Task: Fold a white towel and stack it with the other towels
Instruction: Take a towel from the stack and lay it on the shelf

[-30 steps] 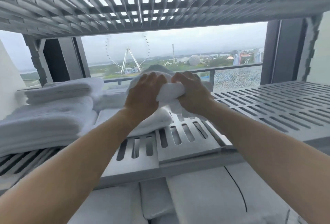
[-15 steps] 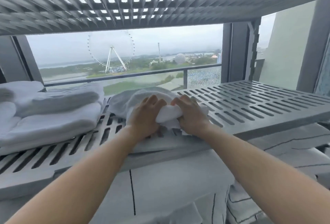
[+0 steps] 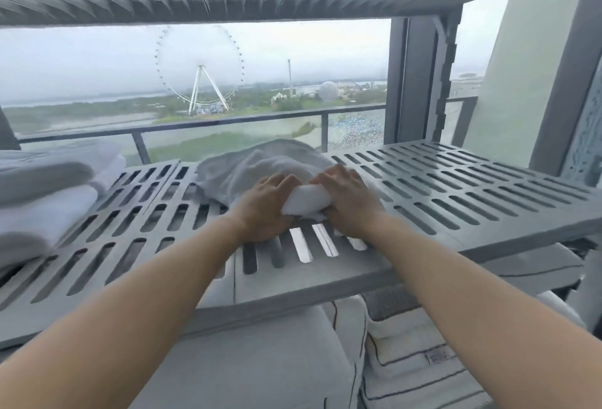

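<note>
**A bunched towel on a slotted shelf, and plenty of ways to lose the fold**

My left hand and my right hand are both closed on the near end of the rumpled white terry towel, pinching a thick wad of it between them. The rest lies heaped behind my knuckles on the grey slotted plastic shelf, well apart from the stack of folded white towels at the far left.

The risk, as I judge it, is the grip itself: I hold a bunch, not corners or an edge, so any fold made from here may come out lopsided and lumpy. Loops or a hem could also snag in the long slots if I drag the cloth sideways. A bulky fold set on that soft, rounded stack may slide off or tip it.
</note>
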